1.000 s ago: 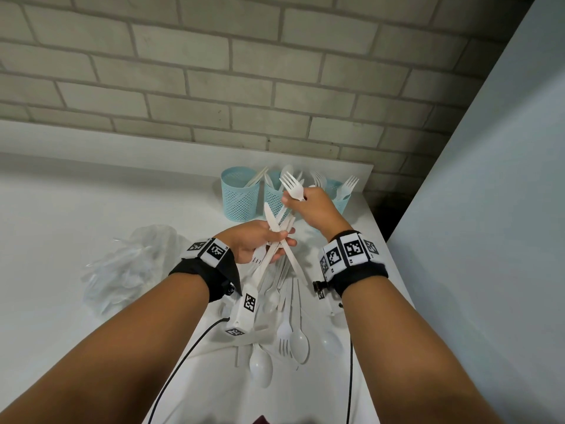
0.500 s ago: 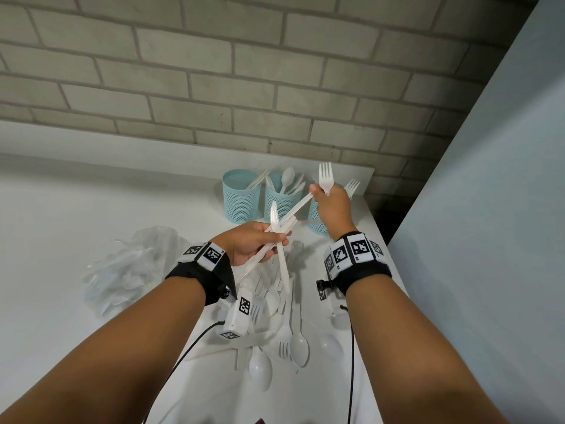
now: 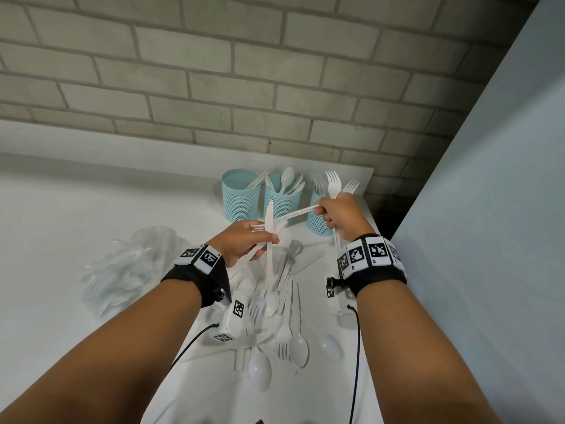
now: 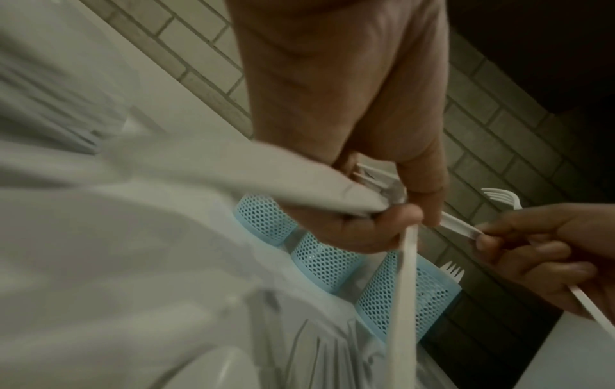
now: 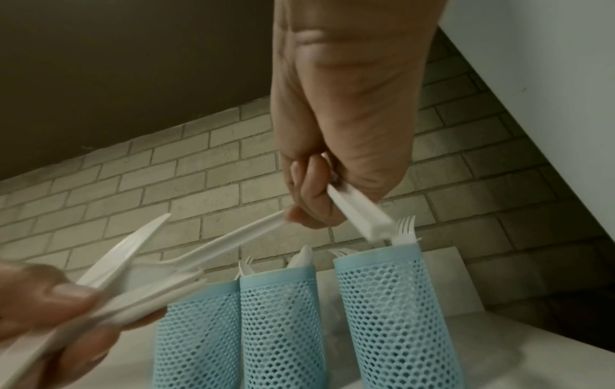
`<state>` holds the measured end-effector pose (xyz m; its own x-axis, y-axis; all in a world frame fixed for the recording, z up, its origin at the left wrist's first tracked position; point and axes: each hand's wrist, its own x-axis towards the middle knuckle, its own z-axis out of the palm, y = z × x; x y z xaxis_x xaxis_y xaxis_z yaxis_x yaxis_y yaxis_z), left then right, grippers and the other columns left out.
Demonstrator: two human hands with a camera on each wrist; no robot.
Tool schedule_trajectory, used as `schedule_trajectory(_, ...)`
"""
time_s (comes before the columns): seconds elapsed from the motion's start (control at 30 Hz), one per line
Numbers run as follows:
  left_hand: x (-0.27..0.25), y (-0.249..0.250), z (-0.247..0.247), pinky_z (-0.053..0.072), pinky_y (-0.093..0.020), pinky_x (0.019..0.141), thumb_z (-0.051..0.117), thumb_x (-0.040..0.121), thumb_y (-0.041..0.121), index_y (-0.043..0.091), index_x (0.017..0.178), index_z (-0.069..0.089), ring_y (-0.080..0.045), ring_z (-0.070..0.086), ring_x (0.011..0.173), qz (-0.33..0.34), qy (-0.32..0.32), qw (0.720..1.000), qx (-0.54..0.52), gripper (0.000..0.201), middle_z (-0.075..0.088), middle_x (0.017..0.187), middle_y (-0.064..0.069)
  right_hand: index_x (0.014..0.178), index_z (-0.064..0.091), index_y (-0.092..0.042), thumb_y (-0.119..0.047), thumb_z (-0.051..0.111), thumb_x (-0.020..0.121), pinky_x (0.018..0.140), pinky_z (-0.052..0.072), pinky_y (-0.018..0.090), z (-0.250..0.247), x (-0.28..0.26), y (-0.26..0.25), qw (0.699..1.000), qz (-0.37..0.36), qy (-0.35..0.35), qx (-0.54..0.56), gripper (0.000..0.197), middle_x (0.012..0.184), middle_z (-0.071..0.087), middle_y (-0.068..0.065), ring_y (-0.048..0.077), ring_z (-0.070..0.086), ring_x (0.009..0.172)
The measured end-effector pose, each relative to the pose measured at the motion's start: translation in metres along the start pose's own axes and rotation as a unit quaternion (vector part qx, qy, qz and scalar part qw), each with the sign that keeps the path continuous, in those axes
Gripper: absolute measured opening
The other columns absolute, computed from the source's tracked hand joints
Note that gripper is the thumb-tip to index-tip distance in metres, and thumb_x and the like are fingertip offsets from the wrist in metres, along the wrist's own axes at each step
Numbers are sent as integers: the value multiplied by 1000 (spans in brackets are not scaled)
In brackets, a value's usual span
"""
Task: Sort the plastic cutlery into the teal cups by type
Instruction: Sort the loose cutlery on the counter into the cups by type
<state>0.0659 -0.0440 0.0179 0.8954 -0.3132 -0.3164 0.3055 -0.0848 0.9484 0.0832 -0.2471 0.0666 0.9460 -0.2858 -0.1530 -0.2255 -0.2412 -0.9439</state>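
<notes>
Three teal mesh cups stand at the back of the white table: the left cup (image 3: 241,194) holds knives, the middle cup (image 3: 282,198) spoons, the right cup (image 3: 318,223) forks. My left hand (image 3: 247,243) grips a bundle of white cutlery with a knife (image 3: 269,240) standing up from it. My right hand (image 3: 339,215), in front of the right cup, holds a fork (image 3: 333,185) upright and pinches the handle of a second piece (image 3: 298,213). That piece's head is still in the left hand's bundle. In the right wrist view the pinched handle (image 5: 233,242) runs from my fingers (image 5: 309,210) to the bundle.
A loose pile of white spoons, forks and knives (image 3: 284,301) lies on the table below my hands. A crumpled clear plastic bag (image 3: 131,270) sits to the left. A brick wall stands behind the cups, and a pale panel (image 3: 489,209) closes the right side.
My right hand has moved right, toward the right cup, with the fork upright, drawing a second piece out of the left hand's bundle. The left hand has stayed nearly in place.
</notes>
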Motion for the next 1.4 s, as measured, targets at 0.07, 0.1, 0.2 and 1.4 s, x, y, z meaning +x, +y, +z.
schedule_trajectory(0.07,1,-1,-1,43,-18,42,69,81,4,12,114,58,-14,52,54,-10,13,999,-31,36,65,78,-9,72,56,1,-1,52,85,34,25,16,-4,-2,4,1000,11,-13,-2,13,64,56,10,9,33,41)
schedule_trajectory(0.1,2,-1,-1,44,-17,42,65,84,4,15,121,51,-12,56,55,-13,13,998,-62,41,69,79,-8,72,56,0,-1,54,84,35,25,16,-6,-4,5,1000,19,-23,-8,12,64,57,10,8,33,41)
schedule_trajectory(0.2,2,1,0,43,-14,40,53,93,4,24,125,35,-6,61,51,-13,16,990,-143,42,73,75,-5,90,61,3,-5,59,84,35,25,15,-8,-6,12,996,48,-67,-33,10,68,60,8,6,33,42)
schedule_trajectory(1.4,18,-2,20,30,-15,38,49,94,7,3,95,61,-14,41,56,40,77,996,6,13,59,73,-6,96,62,-10,-53,20,99,49,30,24,39,-24,25,966,150,-204,-42,60,57,50,1,12,37,47)
